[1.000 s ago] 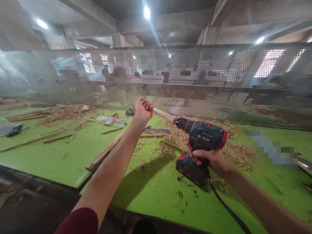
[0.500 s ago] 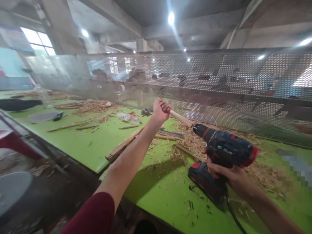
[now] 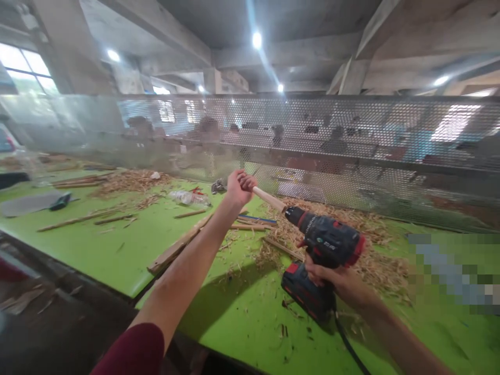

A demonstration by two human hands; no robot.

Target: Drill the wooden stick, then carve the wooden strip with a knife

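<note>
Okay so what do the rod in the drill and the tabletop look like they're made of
The rod looks like bare, unfinished wood: pale tan, matte, round, matching the wood shavings around it. The tabletop is bright green, smooth and slightly glossy, probably painted or laminated board; what lies under the coating can't be told.

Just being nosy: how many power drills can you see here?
1. The drill is gripped in the right hand, with a wooden dowel in its chuck; the left hand holds the dowel's far end. Shavings may hide others.
</note>
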